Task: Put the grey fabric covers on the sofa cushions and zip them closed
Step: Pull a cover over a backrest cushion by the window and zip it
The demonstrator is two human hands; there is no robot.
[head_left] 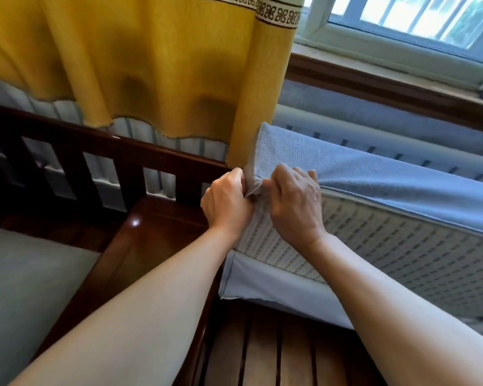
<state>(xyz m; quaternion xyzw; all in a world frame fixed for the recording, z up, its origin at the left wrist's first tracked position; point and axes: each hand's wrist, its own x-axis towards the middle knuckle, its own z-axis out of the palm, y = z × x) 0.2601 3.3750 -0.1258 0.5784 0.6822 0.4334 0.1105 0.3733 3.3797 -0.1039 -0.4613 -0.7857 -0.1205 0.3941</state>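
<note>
Grey fabric cover (346, 174), half drawn over the patterned sofa cushion (402, 260) standing on the wooden sofa frame (140, 238): its corner is pinched between left hand (226, 201) and right hand (296, 204), both grips clenched on it, yellow curtain (151, 65) above.

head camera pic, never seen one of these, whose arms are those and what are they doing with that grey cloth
There is no machine here. A person wears a camera on the head, so you look down along their own bare arms. The left hand and right hand both pinch the corner of a grey fabric cover pulled partly over a cushion, whose patterned side is still bare. The cushion stands on edge on a slatted wooden sofa frame. A yellow curtain hangs behind, beside a window.
</note>
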